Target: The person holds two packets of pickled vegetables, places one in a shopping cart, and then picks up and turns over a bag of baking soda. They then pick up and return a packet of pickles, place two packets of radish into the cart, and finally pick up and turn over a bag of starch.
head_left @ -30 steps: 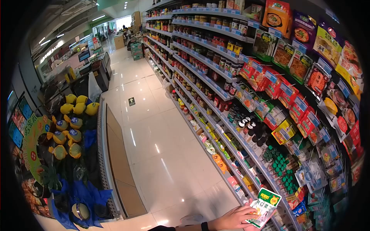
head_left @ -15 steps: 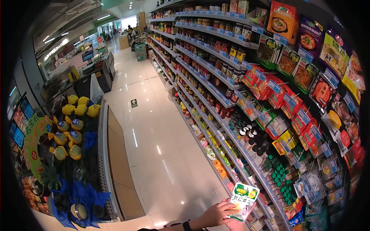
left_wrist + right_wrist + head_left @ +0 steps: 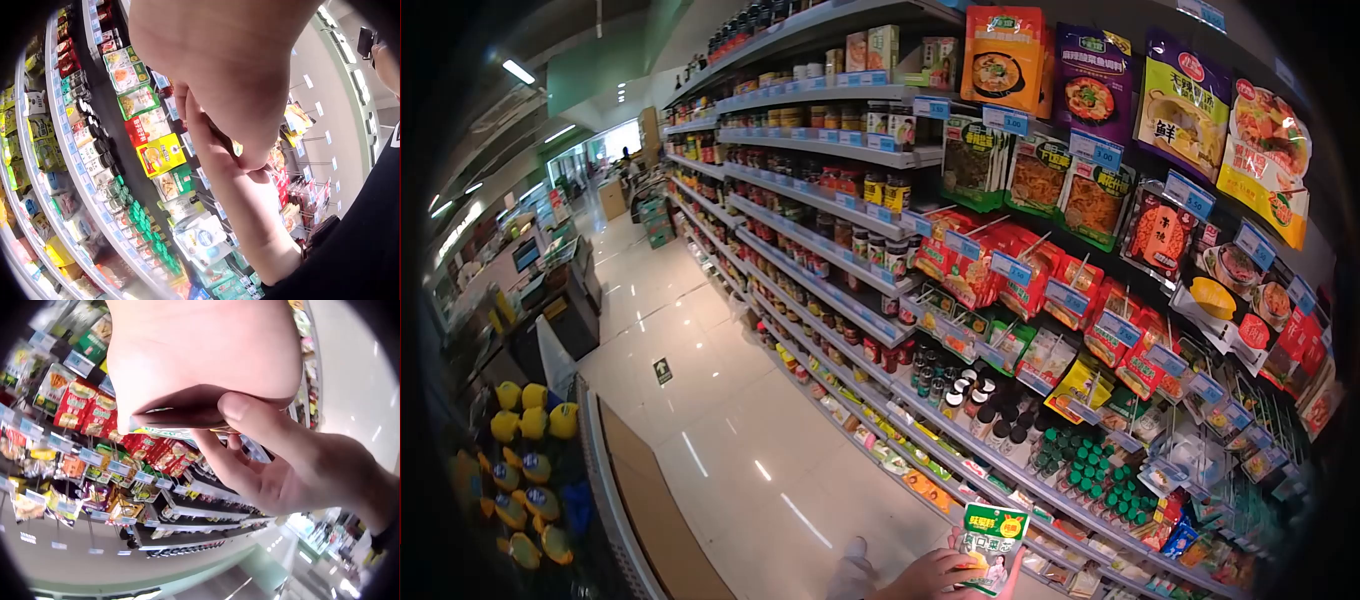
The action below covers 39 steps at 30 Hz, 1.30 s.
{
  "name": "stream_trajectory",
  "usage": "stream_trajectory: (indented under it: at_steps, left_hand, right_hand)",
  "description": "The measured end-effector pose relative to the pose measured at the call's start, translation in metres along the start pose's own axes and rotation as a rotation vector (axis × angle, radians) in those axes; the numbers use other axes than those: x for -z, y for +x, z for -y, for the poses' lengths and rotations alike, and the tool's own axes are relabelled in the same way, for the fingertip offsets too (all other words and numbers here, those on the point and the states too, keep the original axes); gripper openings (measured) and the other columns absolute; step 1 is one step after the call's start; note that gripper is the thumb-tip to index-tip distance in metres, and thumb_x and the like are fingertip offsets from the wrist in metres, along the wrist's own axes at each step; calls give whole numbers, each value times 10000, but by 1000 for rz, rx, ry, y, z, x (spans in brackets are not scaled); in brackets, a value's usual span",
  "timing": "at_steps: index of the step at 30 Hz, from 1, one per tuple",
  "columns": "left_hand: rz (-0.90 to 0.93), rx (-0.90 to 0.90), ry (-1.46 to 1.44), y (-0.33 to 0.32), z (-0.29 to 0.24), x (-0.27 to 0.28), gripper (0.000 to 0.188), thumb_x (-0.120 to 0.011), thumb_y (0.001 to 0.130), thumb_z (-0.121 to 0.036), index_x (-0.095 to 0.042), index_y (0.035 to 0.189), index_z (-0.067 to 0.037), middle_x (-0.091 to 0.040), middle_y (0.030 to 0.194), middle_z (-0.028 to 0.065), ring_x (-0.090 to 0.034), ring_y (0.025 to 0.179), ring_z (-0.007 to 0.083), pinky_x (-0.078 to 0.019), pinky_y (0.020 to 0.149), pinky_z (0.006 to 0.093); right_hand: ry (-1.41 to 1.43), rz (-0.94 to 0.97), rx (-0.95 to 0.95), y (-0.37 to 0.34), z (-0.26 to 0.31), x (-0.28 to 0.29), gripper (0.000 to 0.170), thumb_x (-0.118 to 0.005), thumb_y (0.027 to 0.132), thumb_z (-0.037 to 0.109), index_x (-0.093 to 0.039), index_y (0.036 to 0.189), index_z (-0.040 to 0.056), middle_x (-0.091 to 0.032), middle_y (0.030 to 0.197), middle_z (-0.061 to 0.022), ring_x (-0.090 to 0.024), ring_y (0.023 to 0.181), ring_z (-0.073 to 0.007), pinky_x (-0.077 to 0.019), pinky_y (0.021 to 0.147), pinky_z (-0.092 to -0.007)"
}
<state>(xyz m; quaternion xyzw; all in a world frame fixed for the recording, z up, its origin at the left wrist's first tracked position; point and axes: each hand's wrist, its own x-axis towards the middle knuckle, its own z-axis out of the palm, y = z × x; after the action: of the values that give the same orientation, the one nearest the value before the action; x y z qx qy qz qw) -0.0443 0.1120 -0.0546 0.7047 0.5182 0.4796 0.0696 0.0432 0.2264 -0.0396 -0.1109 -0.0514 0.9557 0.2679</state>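
Observation:
A green-and-white food packet (image 3: 990,548) with Chinese lettering and a small picture on its front is held low in the head view, face toward me. My left hand (image 3: 930,577) comes in from the left, its fingers over the packet's lower left side. In the right wrist view the left hand (image 3: 275,456) pinches the packet's edge between thumb and fingers. My right hand (image 3: 206,350) fills the top of that view and grips the packet from behind. From the left wrist camera, the left hand (image 3: 212,69) blocks most of the packet.
Shelves of jars (image 3: 830,205) run along the right side of a tiled aisle (image 3: 730,470). Hanging seasoning pouches (image 3: 1090,90) and red packets (image 3: 1040,285) are close on the right. Green-capped bottles (image 3: 1090,465) stand below them. Yellow-wrapped fruit (image 3: 530,490) lies on a stand at left.
The head view has turned right toward the hanging pouches, and the fruit stand has slid toward the left edge. Both hands keep hold of the packet, which now appears lower and farther left.

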Motion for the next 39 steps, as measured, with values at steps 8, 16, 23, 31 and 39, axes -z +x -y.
stream_trajectory:
  at_steps: [8, 16, 23, 31, 39]
  left_hand:
    - [16, 15, -14, 51, 136, 128, 403, -749, 830, -206, -716, 1231, -189, -633, 1255, 19, -605, 1122, 230, -509, 963, 377]
    - [135, 65, 119, 86, 239, 208, 370, -742, 849, -244, -709, 1208, -161, -626, 1265, 29, -594, 1134, 262, -492, 986, 400]
    - [94, 251, 198, 130, 302, 236, 361, -755, 878, -276, -697, 1208, -142, -598, 1303, 40, -580, 1162, 275, -500, 962, 413]
    - [-76, 167, 306, 248, 350, 281, 545, -805, 819, -190, -598, 1311, -82, -559, 1338, 148, -546, 1210, 375, -460, 1018, 475]
    - [-27, 93, 359, 291, 402, 296, 602, -816, 803, -221, -573, 1318, -23, -581, 1298, 157, -566, 1168, 376, -467, 992, 473]
  right_hand:
    - [-417, -272, 125, 111, -38, -7, 848, -340, 961, 778, -521, 1443, 104, -615, 1380, -131, -600, 1216, -351, -440, 1086, -538]
    - [-724, -399, 323, 241, -61, -40, 226, -676, 975, 60, -658, 1199, 41, -713, 1131, -44, -675, 993, -123, -533, 862, -280]
    - [-929, -476, 397, 341, -33, -36, 208, -689, 1003, 211, -692, 1112, 34, -720, 1024, -15, -639, 883, -68, -494, 797, -245]
    - [-1153, -382, 494, 437, -4, -25, 244, -689, 1007, 229, -722, 1044, -10, -701, 915, 30, -587, 815, -40, -468, 729, -234]
    - [-1221, -251, 517, 479, 0, -28, 227, -676, 1016, 218, -721, 1098, 11, -647, 878, 67, -513, 795, -21, -436, 690, -234]
